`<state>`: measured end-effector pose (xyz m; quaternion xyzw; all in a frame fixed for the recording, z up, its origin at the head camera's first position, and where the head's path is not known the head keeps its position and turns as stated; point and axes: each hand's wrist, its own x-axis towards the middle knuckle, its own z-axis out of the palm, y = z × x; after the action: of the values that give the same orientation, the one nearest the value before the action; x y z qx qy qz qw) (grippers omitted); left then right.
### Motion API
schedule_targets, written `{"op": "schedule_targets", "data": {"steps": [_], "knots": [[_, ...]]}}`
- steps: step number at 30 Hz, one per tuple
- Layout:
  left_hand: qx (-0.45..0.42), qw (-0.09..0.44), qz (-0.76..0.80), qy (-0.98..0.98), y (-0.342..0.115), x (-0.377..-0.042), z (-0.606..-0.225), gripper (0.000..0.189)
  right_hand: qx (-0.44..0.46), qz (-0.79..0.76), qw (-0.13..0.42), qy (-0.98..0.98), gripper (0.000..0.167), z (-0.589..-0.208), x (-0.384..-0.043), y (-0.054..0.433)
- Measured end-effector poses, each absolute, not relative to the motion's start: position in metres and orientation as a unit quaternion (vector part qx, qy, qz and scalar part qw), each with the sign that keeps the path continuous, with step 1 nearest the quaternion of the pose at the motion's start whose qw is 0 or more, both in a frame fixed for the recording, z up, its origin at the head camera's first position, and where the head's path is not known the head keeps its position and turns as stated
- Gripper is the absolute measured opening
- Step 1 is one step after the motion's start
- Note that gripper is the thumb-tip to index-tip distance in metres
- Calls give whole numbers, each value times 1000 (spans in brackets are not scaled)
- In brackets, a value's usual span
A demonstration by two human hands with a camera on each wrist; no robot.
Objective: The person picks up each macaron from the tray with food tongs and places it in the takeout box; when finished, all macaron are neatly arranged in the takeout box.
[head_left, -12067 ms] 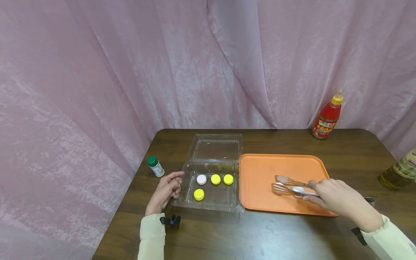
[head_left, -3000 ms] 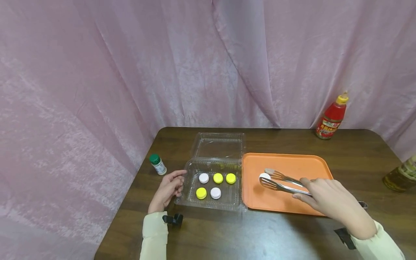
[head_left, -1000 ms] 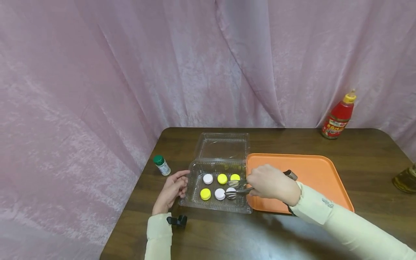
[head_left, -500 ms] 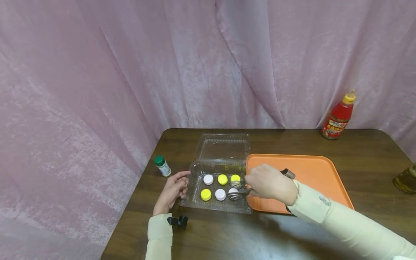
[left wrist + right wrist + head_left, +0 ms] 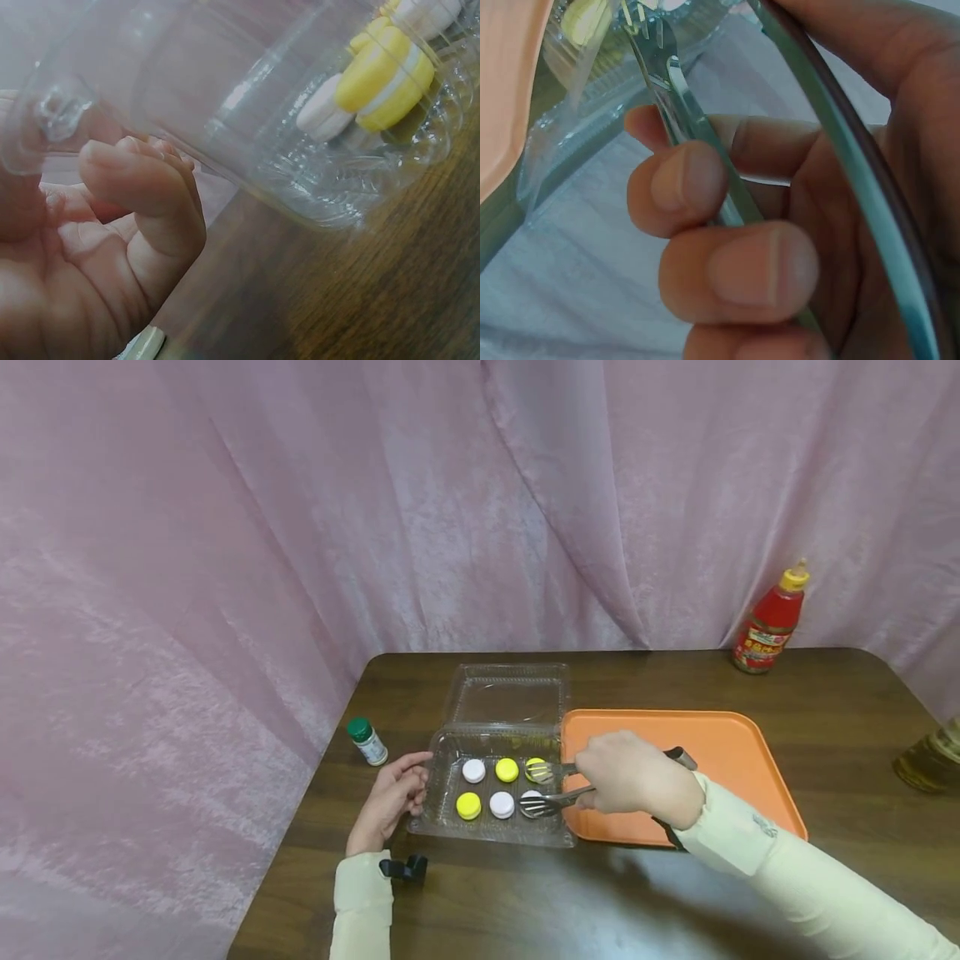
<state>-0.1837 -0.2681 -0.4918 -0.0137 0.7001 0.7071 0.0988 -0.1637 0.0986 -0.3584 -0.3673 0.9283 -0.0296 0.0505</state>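
In the head view my left hand (image 5: 390, 797) pinches the left rim of a clear hinged plastic container (image 5: 487, 834), its lid folded back. Three yellow macarons (image 5: 468, 806) and three white macarons (image 5: 502, 805) sit inside in two rows. My right hand (image 5: 633, 777) grips slotted metal tongs (image 5: 567, 798) from above the tray's left side. The tongs' arms stand apart. One slotted end overlaps the front right white macaron (image 5: 531, 793), the other the yellow macaron behind it. In the right wrist view, fingers (image 5: 742, 274) curl round one arm of the tongs (image 5: 694, 112).
An orange tray (image 5: 720, 752) lies right of the container on the brown wooden table (image 5: 510, 893). A green-capped shaker (image 5: 367, 742) stands at the left. Further back right is a red sauce bottle (image 5: 770, 620), and an oil bottle (image 5: 930, 758) at the right edge. A pink curtain (image 5: 420, 510) hangs behind.
Two white macarons have gone from the tray into the container since the earliest frame, the latest carried left in the tongs. In the last half second the tongs have spread apart. The left hand has stayed put.
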Motion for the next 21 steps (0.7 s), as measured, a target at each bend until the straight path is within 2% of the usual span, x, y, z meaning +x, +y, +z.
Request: {"op": "schedule_targets", "data": {"steps": [9, 17, 21], "knots": [[-16, 96, 705, 702, -271, -182, -491, 52, -335, -74, 49, 938, 39, -362, -159, 118], [-20, 106, 711, 695, -268, -183, -493, 55, -323, -128, -67, 935, 37, -379, -153, 140], [-19, 106, 718, 688, -267, -185, -493, 56, -288, -153, -82, 942, 38, -388, -151, 150]]}}
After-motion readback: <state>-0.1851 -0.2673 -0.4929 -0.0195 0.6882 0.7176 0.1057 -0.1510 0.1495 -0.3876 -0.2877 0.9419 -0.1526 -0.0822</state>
